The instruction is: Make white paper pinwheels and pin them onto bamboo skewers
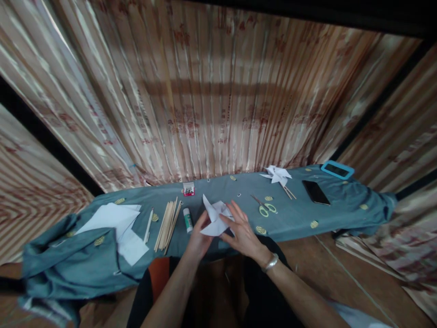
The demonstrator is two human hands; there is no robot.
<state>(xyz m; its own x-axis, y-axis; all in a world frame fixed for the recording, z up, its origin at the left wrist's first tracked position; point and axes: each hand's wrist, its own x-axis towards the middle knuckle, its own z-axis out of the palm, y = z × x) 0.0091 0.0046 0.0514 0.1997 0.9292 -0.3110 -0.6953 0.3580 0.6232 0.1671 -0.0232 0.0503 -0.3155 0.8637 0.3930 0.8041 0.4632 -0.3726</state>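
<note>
A folded white paper piece [215, 217] with raised pointed flaps sits at the near edge of a table draped in blue-grey cloth [293, 218]. My left hand [200, 239] grips its lower left side with the thumb on the paper. My right hand [243, 230], a silver bracelet on its wrist, lies over the paper's right side with fingers stretched onto it. A glue stick [187, 219] lies just left of my hands. Green-handled scissors [265, 207] lie to the right.
A bundle of wooden sticks [167, 224], a pencil [149, 225] and white paper sheets [116, 225] lie at the left. A finished paper pinwheel on sticks [279, 175], a dark phone [316, 192], a blue-cased device [337, 170] and a small red box [188, 189] sit farther back. Curtains hang behind.
</note>
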